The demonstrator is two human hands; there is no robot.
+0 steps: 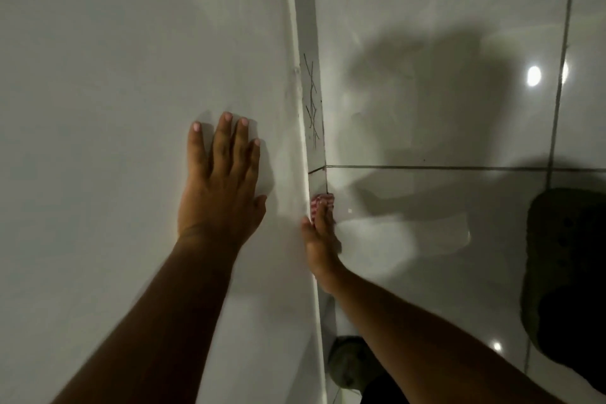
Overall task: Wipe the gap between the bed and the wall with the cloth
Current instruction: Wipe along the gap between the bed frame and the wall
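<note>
My left hand [220, 180] lies flat, fingers spread, on the plain white wall [114, 75] that fills the left half of the view. My right hand [320, 239] presses a red-and-white striped cloth [319, 201] into the corner where the white skirting strip [310, 43] meets the glossy floor tiles [426, 26]. Only the cloth's tip shows past my fingertips; the rest is hidden under the hand. Thin dark scratch lines [311, 102] mark the strip just beyond the cloth. No bed can be made out.
A dark grey mat [567, 272] lies on the tiles at the right edge. Grout lines cross the floor, and lamp reflections shine on it. A dark rounded shape [351, 364] sits under my right forearm at the bottom.
</note>
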